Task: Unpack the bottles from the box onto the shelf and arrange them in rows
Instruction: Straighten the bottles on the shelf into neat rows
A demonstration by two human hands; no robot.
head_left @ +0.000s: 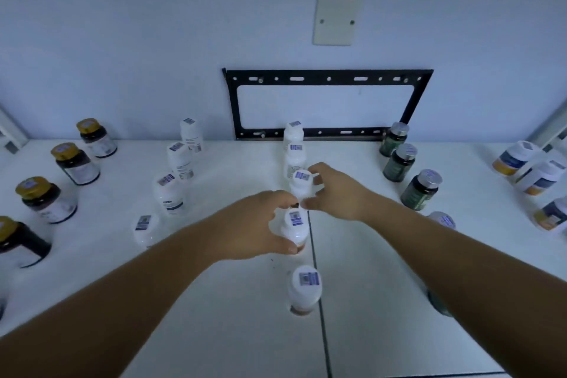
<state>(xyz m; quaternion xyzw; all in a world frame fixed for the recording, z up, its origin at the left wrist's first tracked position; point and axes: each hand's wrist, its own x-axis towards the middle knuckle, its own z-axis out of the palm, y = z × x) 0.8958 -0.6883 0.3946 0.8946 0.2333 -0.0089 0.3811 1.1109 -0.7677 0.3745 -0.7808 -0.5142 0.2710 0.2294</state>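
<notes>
- Wide white shelf (383, 255) fills the lower view, backed by a pale wall, and a thin dark seam (317, 270) runs front to back down its middle.
- On the wall, a black metal bracket (325, 78) sits just above the shelf's back edge, with a blank cover plate (337, 20) higher up.
- Both bare forearms reach in from the near corners and meet at the centre row.
- Left hand (254, 224) is curled round the white bottle (295, 228) standing on the seam, thumb at its near side, fingers at its cap.
- Right hand (336, 190) pinches the next white bottle back (302, 182), fingertips closed on either side of its cap.
- That centre row runs toward the wall: one near bottle (304, 288) stands free in front, two more behind the hands.
- Gold-capped dark bottles (46, 198) line the far left, a second white row (179, 159) sits left of centre.
- Green bottles with silver caps (420, 190) stand in a row right of centre; white-and-orange ones (515, 159) lie tipped at the far right, though blur makes their exact pose hard to call.
- Every cap carries a small barcode sticker (308, 279).
</notes>
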